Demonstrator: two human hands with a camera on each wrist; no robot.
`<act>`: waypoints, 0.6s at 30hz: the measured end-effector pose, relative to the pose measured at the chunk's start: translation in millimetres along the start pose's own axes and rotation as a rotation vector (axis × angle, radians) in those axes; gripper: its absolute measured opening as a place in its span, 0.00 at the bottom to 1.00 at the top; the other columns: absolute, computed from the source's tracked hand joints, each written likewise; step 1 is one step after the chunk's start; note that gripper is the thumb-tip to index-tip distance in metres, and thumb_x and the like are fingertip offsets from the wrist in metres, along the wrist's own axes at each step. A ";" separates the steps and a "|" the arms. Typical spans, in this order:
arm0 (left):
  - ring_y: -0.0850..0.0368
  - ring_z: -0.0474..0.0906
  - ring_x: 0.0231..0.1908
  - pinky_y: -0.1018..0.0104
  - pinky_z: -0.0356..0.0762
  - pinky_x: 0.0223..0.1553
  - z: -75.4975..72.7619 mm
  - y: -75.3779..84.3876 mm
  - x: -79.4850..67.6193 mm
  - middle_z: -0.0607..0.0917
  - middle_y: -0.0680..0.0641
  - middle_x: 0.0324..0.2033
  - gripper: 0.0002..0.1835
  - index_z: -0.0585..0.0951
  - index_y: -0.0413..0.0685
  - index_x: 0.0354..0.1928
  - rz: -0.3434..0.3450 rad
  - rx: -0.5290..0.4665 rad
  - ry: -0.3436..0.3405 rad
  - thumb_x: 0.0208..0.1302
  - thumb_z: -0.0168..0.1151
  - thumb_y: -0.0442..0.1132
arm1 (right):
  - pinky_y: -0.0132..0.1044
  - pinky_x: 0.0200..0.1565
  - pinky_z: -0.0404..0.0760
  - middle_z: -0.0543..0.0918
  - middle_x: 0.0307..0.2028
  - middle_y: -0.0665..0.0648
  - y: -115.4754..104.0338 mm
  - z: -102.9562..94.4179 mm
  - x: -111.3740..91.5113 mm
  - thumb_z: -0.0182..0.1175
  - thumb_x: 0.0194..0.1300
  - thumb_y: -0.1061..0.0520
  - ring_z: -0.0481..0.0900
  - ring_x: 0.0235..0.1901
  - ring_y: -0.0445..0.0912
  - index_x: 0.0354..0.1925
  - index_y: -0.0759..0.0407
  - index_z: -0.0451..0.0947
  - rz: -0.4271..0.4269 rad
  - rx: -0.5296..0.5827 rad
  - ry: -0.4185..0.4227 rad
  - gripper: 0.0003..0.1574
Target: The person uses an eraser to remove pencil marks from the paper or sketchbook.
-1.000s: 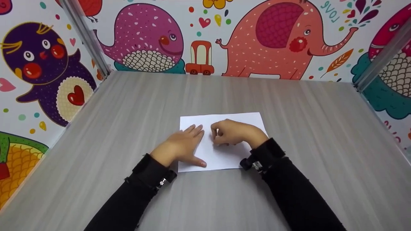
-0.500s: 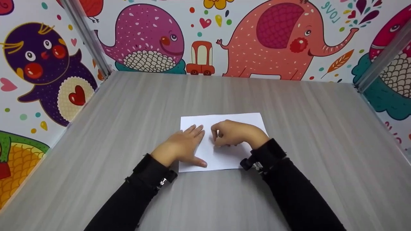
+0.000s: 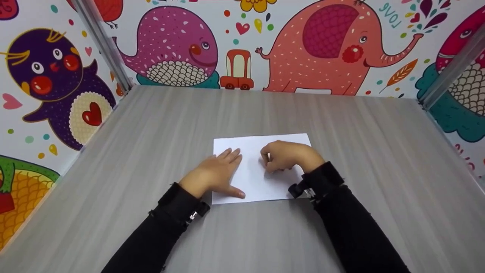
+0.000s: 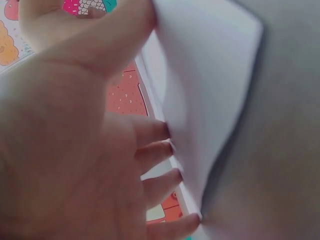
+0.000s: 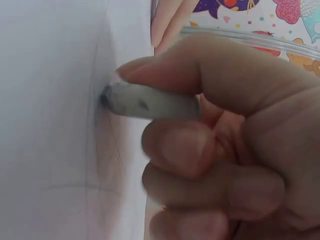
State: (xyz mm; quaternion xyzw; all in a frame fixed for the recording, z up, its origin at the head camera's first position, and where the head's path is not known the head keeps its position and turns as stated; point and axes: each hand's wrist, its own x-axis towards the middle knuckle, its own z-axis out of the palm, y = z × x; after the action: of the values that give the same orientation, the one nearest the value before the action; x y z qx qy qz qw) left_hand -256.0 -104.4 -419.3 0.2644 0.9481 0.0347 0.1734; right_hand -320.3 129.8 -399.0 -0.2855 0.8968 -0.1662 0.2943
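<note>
A white sheet of paper (image 3: 261,189) lies on the table. My left hand (image 3: 212,172) rests on its left part, fingers straight and thumb spread apart; in the left wrist view the fingertips touch the sheet. Over the middle of the sheet is my right hand (image 3: 284,156). In the right wrist view it pinches a small white eraser (image 5: 155,101) between thumb and fingers. The eraser's worn end is smudged dark and meets the paper. Faint grey lines run across the paper there. From the head view the eraser is hidden by the hand.
The grey wood-grain table (image 3: 182,121) reaches back to a wall (image 3: 242,38) printed with cartoon animals. Metal posts stand at the table's back left and back right corners. Black straps with small cameras sit on both wrists, over black sleeves.
My right hand holds nearly still at first, then shifts to the right across the paper with the eraser. The left hand stays in place on the sheet.
</note>
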 end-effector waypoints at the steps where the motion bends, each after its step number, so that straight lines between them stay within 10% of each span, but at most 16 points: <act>1: 0.41 0.45 0.84 0.38 0.55 0.79 0.1 -0.1 0.0 0.51 0.41 0.85 0.64 0.56 0.38 0.84 -0.001 0.000 0.001 0.60 0.71 0.73 | 0.33 0.22 0.74 0.79 0.23 0.50 -1.0 1.5 2.1 0.68 0.65 0.60 0.75 0.20 0.42 0.36 0.54 0.79 -0.026 0.025 -0.012 0.05; 18: 0.41 0.43 0.84 0.39 0.54 0.80 0.2 0.1 0.6 0.50 0.41 0.85 0.65 0.54 0.39 0.85 -0.014 0.006 -0.018 0.60 0.70 0.73 | 0.35 0.25 0.74 0.78 0.27 0.52 9.9 -3.4 0.6 0.67 0.65 0.60 0.75 0.23 0.44 0.38 0.56 0.80 0.032 -0.009 0.059 0.04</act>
State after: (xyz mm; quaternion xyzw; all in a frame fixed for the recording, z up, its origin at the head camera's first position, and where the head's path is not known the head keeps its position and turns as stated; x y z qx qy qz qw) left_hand -256.4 -104.0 -419.6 0.2587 0.9484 0.0283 0.1811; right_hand -326.9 137.5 -401.3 -0.2675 0.9103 -0.1658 0.2688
